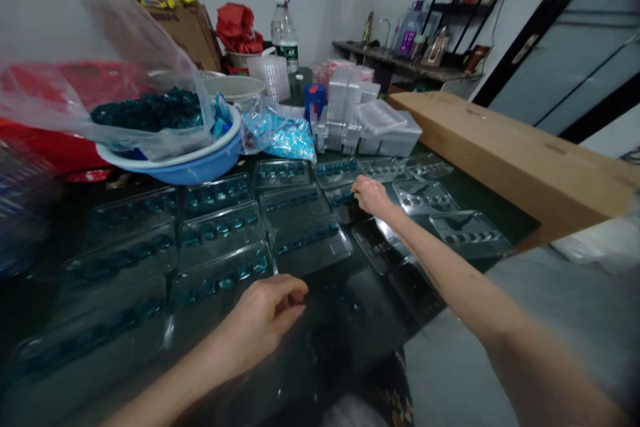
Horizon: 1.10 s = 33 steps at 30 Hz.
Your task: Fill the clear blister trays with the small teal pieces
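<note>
My right hand [371,196] reaches to a clear plastic tray [345,215], its fingers pinched at the right end of a row of teal, glossy pieces [342,199]. The piece at its fingertips is mostly hidden. Closer to me, my left hand [267,310] is above the table beside another clear tray [220,280], fingers curled in towards the thumb. What it holds, if anything, is hidden. Several similar trays with rows of teal pieces spread to the left, blurred in places. At the right, a tray [470,233] has clear, unfilled-looking hollows.
A blue basin [200,163] with a plastic bag of teal pieces stands at the back left. Behind the trays are a blue-patterned bag [290,138] and stacked clear boxes [345,100]. A long cardboard box [520,153] borders the right side.
</note>
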Tool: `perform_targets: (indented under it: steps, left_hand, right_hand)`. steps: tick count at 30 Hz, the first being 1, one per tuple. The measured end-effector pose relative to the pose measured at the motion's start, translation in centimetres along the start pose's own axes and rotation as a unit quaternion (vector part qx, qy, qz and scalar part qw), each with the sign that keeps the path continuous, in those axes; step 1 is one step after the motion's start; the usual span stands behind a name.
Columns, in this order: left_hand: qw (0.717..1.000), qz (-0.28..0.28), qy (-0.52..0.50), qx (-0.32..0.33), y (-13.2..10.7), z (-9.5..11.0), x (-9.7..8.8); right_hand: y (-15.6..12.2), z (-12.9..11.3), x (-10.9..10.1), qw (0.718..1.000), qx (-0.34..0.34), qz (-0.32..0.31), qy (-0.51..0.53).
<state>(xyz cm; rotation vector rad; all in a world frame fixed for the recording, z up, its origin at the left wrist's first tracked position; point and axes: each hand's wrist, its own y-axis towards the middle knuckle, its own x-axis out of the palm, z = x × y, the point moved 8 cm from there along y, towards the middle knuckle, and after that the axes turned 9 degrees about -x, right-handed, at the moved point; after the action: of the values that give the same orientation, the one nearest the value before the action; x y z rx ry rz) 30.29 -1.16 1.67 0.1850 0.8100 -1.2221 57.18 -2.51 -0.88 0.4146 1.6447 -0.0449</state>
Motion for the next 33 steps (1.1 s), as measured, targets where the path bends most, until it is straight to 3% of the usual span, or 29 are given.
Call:
perform_targets:
  steps: [4, 10, 12, 15, 20, 25, 30, 33]
  left_hand:
    - [0.995, -0.026, 0.086, 0.040, -1.0, 1.2, 1.9]
    - [0.982, -0.057, 0.166, 0.074, -1.5, 1.3, 3.5]
    - [0.989, -0.052, 0.123, 0.069, -1.3, 1.5, 2.9]
    - [0.999, -0.038, -0.024, 0.015, -0.8, 1.4, 1.2]
    - [0.961, 0.001, -0.275, -0.032, -0.4, 2.0, -0.6]
    - [0.944, -0.012, -0.325, -0.056, -0.1, 2.4, 0.3]
    - [0.913, -0.068, -0.389, -0.105, 0.1, 1.8, 2.2]
    - [0.939, -0.055, -0.327, -0.092, 0.2, 2.6, 1.4]
  right_hand:
    - [-0.5, -1.0, -1.3, 1.000, -0.008, 0.002, -0.002]
    - [-4.0, -5.0, -6.1, 0.997, -0.012, 0.080, 0.015]
    - [-6.2, -7.4, -7.5, 0.988, -0.030, 0.122, 0.087]
    - [-9.9, -11.3, -8.2, 0.956, -0.052, 0.148, 0.248]
    - [-14.0, -16.4, -7.7, 0.895, -0.076, 0.149, 0.413]
    - [-14.5, -16.6, -7.3, 0.869, -0.043, 0.187, 0.456]
    - [-13.9, -15.5, -5.6, 0.822, 0.064, 0.133, 0.549]
    - [-14.0, -15.4, -4.9, 0.801, 0.091, 0.105, 0.582]
